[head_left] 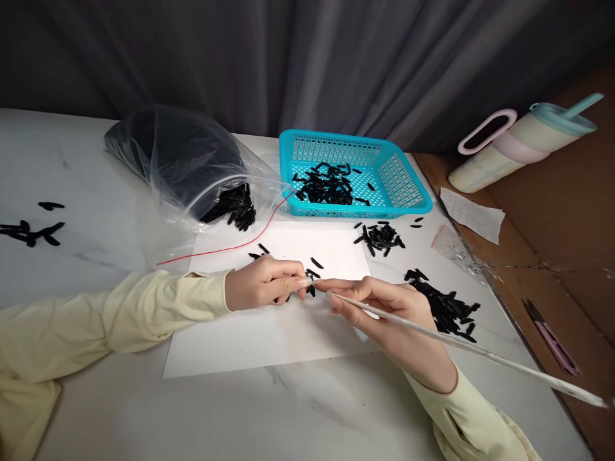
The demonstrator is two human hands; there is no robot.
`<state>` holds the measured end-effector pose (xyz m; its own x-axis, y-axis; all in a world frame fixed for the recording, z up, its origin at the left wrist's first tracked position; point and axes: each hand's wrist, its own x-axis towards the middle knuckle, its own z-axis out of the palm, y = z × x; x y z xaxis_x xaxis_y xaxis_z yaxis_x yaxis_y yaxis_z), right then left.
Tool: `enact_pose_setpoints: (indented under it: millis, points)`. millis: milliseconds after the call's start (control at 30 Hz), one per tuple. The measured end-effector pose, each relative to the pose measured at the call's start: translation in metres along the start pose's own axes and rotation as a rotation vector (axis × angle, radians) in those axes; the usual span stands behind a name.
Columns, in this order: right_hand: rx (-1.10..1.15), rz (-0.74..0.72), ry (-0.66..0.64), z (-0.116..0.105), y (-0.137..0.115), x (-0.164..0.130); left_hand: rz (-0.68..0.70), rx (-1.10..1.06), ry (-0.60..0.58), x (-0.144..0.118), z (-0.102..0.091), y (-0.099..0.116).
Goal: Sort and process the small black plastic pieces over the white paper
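My right hand (pixel 384 317) holds a long thin white rod (pixel 480 353) like a pen, its tip pointing left over the white paper sheet (pixel 250 333). My left hand (pixel 262 282) rests on the sheet with fingers pinched on small black pieces (pixel 311 288) right at the rod's tip. A pile of the same black pieces (pixel 446 307) lies just right of my right hand. Another small pile (pixel 379 237) sits at the sheet's far right corner.
A turquoise plastic basket (pixel 408 186) holding black pieces stands behind the sheet. A clear bag (pixel 192 160) full of black pieces lies at the back left, a red thread (pixel 230 246) trailing from it. Loose pieces (pixel 29 232) lie far left. A tumbler (pixel 523 141) lies right.
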<state>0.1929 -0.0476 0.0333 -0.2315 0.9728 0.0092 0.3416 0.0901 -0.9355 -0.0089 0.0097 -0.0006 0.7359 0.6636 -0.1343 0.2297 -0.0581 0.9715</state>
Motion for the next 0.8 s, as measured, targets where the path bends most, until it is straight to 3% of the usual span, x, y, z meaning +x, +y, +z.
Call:
enact_pose_setpoints:
  millis: [800]
  points:
    - [-0.032, -0.004, -0.027, 0.0035, -0.0003, -0.001, -0.011, 0.041, 0.004, 0.0, -0.0002, 0.0035]
